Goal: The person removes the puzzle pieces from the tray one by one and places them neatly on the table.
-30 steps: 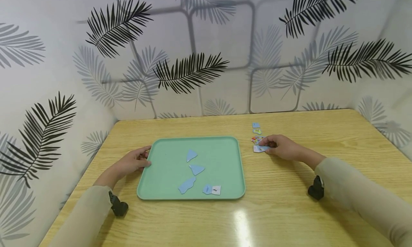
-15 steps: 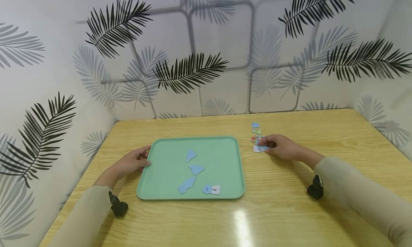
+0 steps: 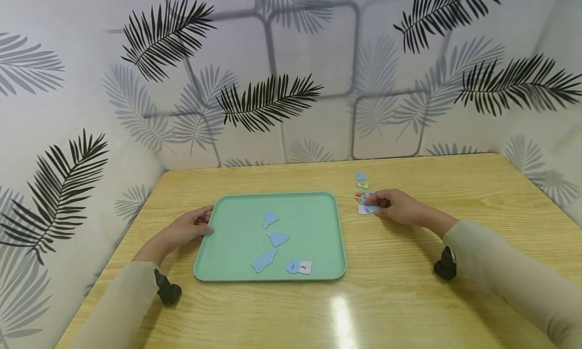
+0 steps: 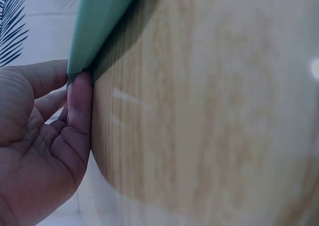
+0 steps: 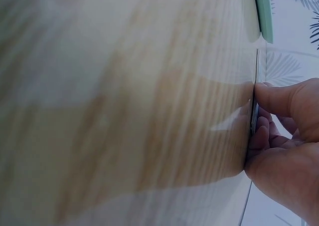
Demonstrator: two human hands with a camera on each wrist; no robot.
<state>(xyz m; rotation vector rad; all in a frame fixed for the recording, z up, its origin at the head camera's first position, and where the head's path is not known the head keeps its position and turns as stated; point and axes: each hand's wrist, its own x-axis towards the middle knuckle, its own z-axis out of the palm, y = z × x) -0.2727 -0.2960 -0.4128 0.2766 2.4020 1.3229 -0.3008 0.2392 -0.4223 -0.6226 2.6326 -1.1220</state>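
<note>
In the head view my left hand [image 3: 187, 227] holds the left rim of a green tray [image 3: 318, 212], thumb and fingers at its edge. The left wrist view shows the fingers [image 4: 79, 99] against the tray's rim [image 4: 97, 31]. To the right of the tray, my right hand [image 3: 400, 207] pinches a flat blue-and-white puzzle piece [image 3: 362, 209] lying on the table. In the right wrist view the thumb [image 5: 273, 97] and fingers meet that thin piece [image 5: 257, 69] from the side. The fingers hide part of it.
Inside the tray lie light-blue pieces [image 3: 270, 218], [image 3: 278, 238], [image 3: 264, 260] and a blue-and-white one [image 3: 298, 267]. Beyond my right hand, on the wooden table [image 3: 409, 288], sit a multicoloured piece [image 3: 362, 196], a blue-yellow one [image 3: 362, 185] and a blue one [image 3: 361, 176]. A patterned wall [image 3: 313, 132] stands behind.
</note>
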